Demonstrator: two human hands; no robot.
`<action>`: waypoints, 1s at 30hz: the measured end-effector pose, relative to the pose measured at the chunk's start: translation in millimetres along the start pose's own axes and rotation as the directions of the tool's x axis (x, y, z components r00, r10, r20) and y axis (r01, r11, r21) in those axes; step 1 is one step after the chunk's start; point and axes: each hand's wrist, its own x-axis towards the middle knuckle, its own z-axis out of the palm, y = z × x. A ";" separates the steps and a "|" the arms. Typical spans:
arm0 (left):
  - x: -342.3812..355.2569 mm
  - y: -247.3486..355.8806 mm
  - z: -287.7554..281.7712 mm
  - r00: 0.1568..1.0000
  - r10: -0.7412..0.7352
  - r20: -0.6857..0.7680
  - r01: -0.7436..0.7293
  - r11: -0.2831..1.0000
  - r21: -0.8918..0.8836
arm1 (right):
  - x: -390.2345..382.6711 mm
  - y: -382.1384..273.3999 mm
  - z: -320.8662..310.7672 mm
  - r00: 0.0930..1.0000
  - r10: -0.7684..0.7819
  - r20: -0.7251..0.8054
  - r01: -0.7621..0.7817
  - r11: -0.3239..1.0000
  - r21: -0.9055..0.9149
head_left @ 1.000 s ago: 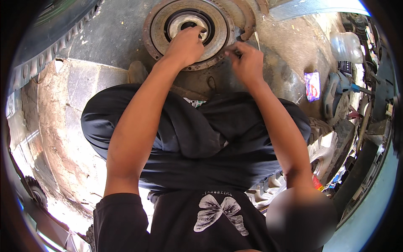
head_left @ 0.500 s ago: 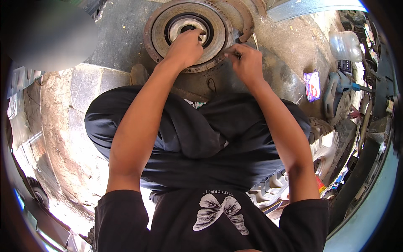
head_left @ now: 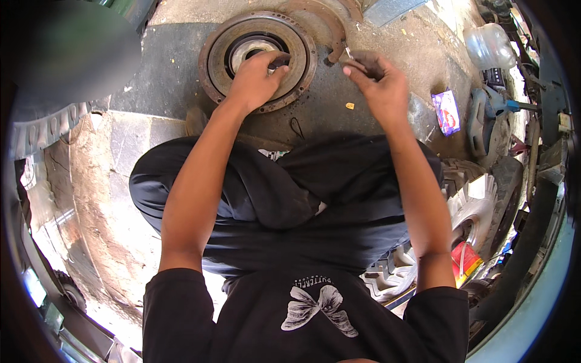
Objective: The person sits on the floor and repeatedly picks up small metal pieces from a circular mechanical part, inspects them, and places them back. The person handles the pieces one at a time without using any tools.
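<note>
1. I'm watching the left hand (head_left: 253,85) reaching over the disc (head_left: 298,57), its fingers half curled and its thumb standing slightly apart; I'm not able to tell whether it is gripping anything.
2. The right hand (head_left: 387,88) is hanging right of the disc, clear of its rim, loosely curled with thumb and fingers pointing left; I can't tell whether anything small is sitting between them.
3. The disc is lying flat on the floor (head_left: 175,48) at upper centre, beneath the left hand, so that hand is being the nearer; being round, it is showing no long axis.
4. The curved strip (head_left: 337,36) is arcing between disc and right fingertips.
5. Farther out, the packet (head_left: 446,113) and bottle (head_left: 490,47) are lying upper right.
</note>
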 end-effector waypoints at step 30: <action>-11.2 39.3 -17.6 0.992 -0.096 -0.076 0.045 0.862 -0.506 | -14.8 -34.6 43.7 0.974 -0.012 0.227 -0.097 0.881 0.462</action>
